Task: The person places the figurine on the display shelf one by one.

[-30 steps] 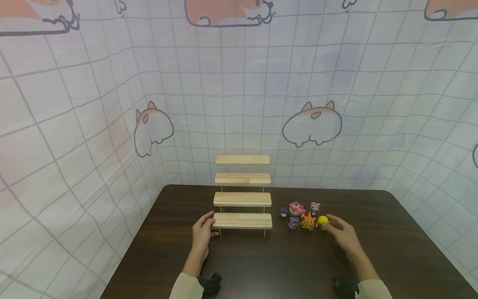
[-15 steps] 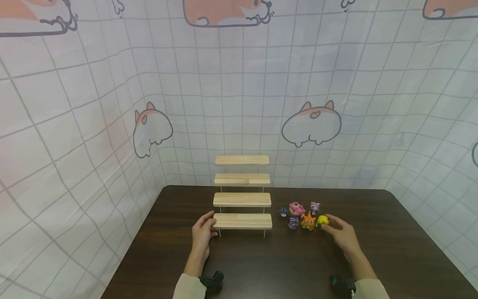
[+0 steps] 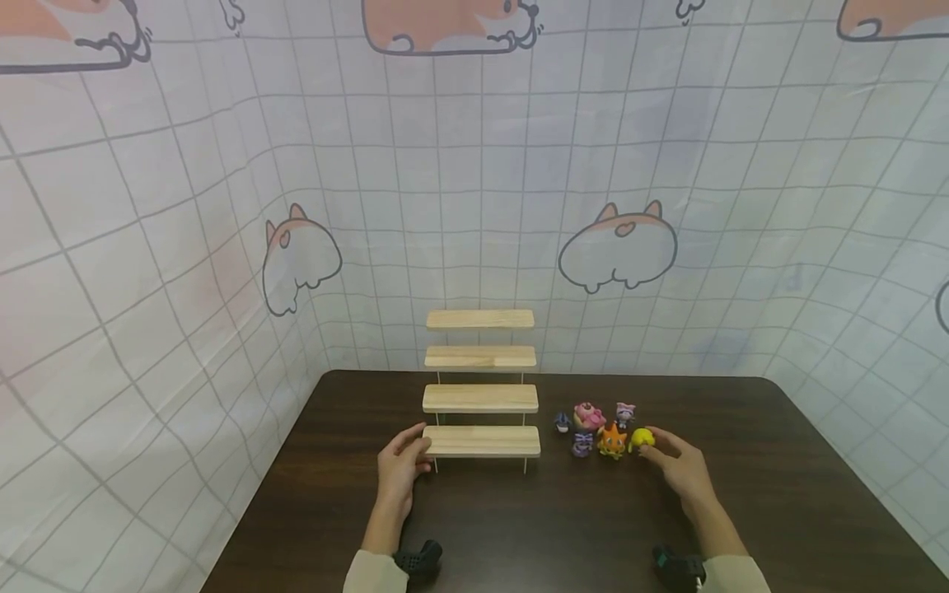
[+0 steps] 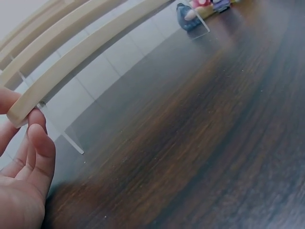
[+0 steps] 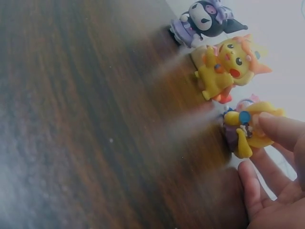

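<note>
A pale wooden tiered shelf (image 3: 482, 441) stands on the dark table, its several steps rising toward the back on thin clear supports. The left hand (image 3: 399, 469) grips the left end of the lowest step; in the left wrist view, fingers (image 4: 40, 143) lie above and below that board (image 4: 71, 71). At the right, the right hand (image 3: 684, 471) pinches a small yellow figurine (image 3: 642, 438) between thumb and fingers. The right wrist view has the thumb over this yellow figurine (image 5: 250, 129), which leans to one side; part of it is hidden.
Left of the yellow figurine stand an orange-and-yellow figurine (image 3: 612, 442), a purple-and-black one (image 3: 582, 445), a pink one (image 3: 588, 417), a pale pink one (image 3: 625, 413) and a dark blue one (image 3: 563, 422). Patterned cloth walls (image 3: 482, 206) enclose the table (image 3: 549, 527).
The yellow figurine has shifted slightly to the right in the right hand, away from the orange-and-yellow one. The left hand stays on the shelf's lowest step.
</note>
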The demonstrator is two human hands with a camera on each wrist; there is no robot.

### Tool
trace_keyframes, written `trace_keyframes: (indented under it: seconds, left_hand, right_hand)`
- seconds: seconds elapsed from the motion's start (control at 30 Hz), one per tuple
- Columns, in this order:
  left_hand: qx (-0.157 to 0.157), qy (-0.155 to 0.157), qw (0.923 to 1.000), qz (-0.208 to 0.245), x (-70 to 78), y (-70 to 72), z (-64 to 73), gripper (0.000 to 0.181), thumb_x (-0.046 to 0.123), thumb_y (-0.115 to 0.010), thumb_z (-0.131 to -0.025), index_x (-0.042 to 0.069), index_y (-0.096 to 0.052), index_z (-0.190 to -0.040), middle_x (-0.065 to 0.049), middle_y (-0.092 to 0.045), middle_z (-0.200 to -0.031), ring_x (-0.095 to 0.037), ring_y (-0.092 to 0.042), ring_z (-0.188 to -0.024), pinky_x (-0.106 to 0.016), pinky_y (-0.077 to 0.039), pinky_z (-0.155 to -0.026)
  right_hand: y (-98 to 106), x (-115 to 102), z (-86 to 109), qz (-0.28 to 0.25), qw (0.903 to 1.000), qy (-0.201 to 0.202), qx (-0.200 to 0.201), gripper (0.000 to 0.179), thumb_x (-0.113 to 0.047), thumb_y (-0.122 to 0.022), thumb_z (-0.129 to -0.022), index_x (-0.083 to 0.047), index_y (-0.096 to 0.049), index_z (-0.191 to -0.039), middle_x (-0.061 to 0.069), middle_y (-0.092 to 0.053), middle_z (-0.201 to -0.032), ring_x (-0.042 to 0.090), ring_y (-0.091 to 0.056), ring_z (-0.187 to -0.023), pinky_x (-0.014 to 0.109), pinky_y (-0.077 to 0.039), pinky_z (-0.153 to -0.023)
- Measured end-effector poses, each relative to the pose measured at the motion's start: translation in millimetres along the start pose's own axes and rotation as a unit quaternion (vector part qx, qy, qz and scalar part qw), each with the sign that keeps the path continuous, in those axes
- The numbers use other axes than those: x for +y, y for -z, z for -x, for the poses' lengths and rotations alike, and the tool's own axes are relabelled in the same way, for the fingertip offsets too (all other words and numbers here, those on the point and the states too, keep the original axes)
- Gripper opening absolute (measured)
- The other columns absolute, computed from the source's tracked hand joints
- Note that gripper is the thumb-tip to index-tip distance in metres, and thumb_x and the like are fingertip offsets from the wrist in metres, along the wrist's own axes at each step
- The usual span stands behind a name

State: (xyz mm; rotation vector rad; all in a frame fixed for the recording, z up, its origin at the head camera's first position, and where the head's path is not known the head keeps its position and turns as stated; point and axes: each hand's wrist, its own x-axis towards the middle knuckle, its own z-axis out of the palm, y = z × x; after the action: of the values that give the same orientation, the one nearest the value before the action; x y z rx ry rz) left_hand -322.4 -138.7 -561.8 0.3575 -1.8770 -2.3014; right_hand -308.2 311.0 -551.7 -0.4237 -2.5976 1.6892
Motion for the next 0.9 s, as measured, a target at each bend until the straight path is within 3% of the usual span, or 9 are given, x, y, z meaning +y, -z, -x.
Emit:
trace_keyframes:
  seconds: [0.57,0.67,0.8,0.9]
  left_hand:
    - [-0.050,0.010,0.9986,0.017,2.1,9.1,0.0,0.048,0.010,-0.072,-0.094,0.000,-0.061,-0.139,0.002,-0.070,-0.088,-0.011,-0.067,-0.071,-0.023,-0.057,-0.065]
    - [-0.055,0.013,0.9981,0.023,1.6,9.5,-0.8,0.047,0.009,-0.071,-0.094,0.000,-0.061,-0.139,0.002,-0.070,-0.086,-0.011,-0.067,-0.070,-0.023,-0.057,-0.065]
    - [-0.060,0.014,0.9977,0.027,0.2,10.5,-0.9,0.047,0.009,-0.071,-0.094,0.001,-0.061,-0.139,0.003,-0.070,-0.084,-0.010,-0.067,-0.070,-0.023,-0.057,-0.065]
    - [-0.062,0.014,0.9975,0.029,0.0,11.1,-0.4,0.047,0.009,-0.071,-0.094,0.001,-0.061,-0.140,0.003,-0.069,-0.083,-0.010,-0.067,-0.070,-0.023,-0.057,-0.066]
  right_hand:
    - [-0.2,1.4,4.0,-0.030,0.9993,0.008,0.023,0.067,-0.042,-0.066,-0.099,-0.004,-0.047,-0.151,0.025,-0.041,-0.158,0.045,-0.033,-0.148,0.067,-0.026,-0.118]
    - [1.0,1.8,6.8,-0.028,0.9993,0.012,0.023,0.071,-0.047,-0.064,-0.100,-0.004,-0.045,-0.153,0.025,-0.040,-0.159,0.045,-0.034,-0.147,0.065,-0.032,-0.117]
    - [3.4,1.4,10.2,-0.015,0.9993,0.017,0.029,0.074,-0.052,-0.062,-0.099,-0.006,-0.045,-0.154,0.024,-0.042,-0.158,0.035,-0.053,-0.131,0.042,-0.051,-0.100]
    - [5.5,0.4,11.7,-0.002,0.9992,0.016,0.036,0.074,-0.054,-0.062,-0.098,-0.007,-0.046,-0.153,0.023,-0.045,-0.156,0.021,-0.061,-0.111,0.025,-0.049,-0.084]
